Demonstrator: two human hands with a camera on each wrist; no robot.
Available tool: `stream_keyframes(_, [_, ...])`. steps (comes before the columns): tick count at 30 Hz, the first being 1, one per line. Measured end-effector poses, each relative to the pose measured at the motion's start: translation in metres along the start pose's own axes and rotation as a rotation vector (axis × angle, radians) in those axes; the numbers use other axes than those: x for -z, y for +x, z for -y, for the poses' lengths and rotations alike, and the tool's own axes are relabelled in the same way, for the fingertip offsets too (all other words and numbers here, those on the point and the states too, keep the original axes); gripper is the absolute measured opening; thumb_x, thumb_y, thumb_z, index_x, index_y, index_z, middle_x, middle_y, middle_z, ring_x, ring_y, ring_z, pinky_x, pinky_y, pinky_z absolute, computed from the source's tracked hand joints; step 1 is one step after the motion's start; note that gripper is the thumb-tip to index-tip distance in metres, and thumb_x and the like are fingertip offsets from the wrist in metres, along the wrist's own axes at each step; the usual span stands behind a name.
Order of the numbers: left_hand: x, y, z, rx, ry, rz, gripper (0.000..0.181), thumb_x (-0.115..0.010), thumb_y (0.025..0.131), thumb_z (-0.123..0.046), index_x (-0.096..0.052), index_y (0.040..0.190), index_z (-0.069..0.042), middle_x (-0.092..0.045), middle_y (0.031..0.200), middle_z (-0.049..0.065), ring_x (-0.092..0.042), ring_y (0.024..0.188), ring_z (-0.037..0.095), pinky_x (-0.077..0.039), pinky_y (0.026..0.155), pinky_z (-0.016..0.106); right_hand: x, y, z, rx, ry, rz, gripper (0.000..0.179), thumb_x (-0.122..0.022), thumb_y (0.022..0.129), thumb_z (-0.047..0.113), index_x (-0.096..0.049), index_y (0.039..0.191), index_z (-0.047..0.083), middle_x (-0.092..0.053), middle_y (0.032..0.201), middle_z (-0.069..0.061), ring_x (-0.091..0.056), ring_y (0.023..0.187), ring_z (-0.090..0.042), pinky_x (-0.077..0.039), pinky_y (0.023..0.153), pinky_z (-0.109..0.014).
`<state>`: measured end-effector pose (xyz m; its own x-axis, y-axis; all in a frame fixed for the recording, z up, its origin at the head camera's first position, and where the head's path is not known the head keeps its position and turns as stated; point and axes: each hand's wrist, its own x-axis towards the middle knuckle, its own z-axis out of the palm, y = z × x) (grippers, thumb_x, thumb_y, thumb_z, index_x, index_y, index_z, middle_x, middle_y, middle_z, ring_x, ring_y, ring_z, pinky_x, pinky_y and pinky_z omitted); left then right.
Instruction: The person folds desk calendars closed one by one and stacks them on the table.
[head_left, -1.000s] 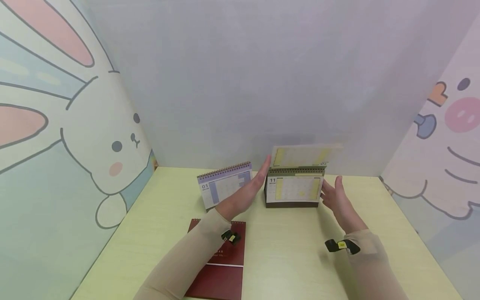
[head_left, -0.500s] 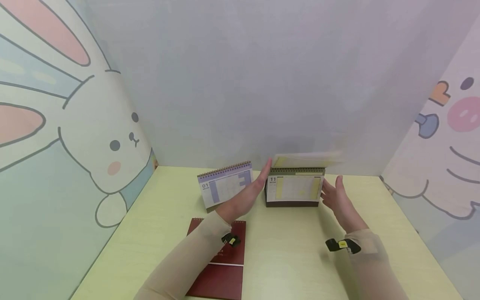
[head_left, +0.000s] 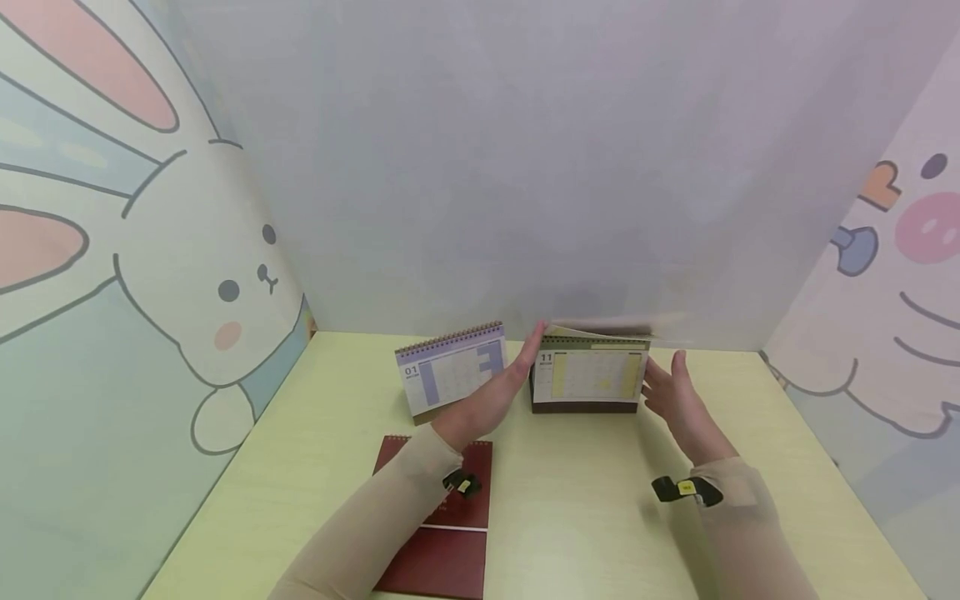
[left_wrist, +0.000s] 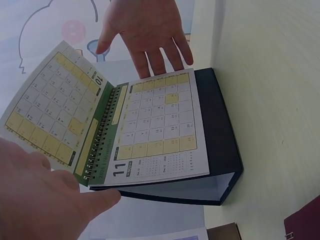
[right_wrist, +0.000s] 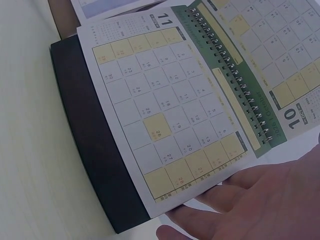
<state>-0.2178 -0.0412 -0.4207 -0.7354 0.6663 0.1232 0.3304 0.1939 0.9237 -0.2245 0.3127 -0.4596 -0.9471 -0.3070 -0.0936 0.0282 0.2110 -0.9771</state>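
- Since earlier, the green calendar [head_left: 590, 379] at one o'clock on the table [head_left: 570, 517] has had its turned page [left_wrist: 55, 102] sink backward.
- Left hand [head_left: 491, 398] at its nine, right hand [head_left: 678, 415] at four: grips straight-fingered, pinching nothing.
- Page 11 [right_wrist: 162, 115] shows; turned page not yet folded down.

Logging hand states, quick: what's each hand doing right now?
Left hand: open, at the left end of the calendar showing 11.
Right hand: open, at that calendar's right end.
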Motion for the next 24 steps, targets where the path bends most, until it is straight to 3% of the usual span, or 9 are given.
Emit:
stream_keyframes(10, [-0.0013,-0.0014,0.001,0.035,-0.007,0.012,0.072,-0.002,0.119,-0.08,0.025,0.181,-0.055,0.029,0.192,-0.025,0.025,0.185,0.021,0.008,0.149,0.076,-0.0002,-0.0001,0.0006,-0.016,0.016,0.004,0.114,0.014,0.109,0.085,0.012,0.186,0.001,0.013,0.193,-0.035,0.008,0.177,-0.071,0.005,0.145,-0.083])
stream_keyframes(20, [-0.0026,-0.0022,0.0024,0.039,-0.001,0.011,0.072,-0.001,0.119,-0.078,0.024,0.182,-0.053,0.029,0.194,-0.022,0.024,0.185,0.02,0.007,0.15,0.075,0.0004,0.0004,-0.0003,0.0,0.01,0.008,0.111,0.013,0.111,0.083,0.012,0.186,0.001,0.012,0.192,-0.037,0.006,0.176,-0.073,0.004,0.143,-0.086])
stream_keyframes(24, [-0.0027,-0.0036,0.0023,0.061,0.001,0.015,0.066,-0.001,0.121,-0.074,0.025,0.179,-0.059,0.028,0.193,-0.026,0.025,0.184,0.016,0.008,0.15,0.073,0.0004,0.0044,-0.0009,-0.029,0.079,-0.001,0.11,0.015,0.11,0.082,0.013,0.186,0.003,0.017,0.192,-0.032,0.012,0.176,-0.071,0.01,0.143,-0.086])
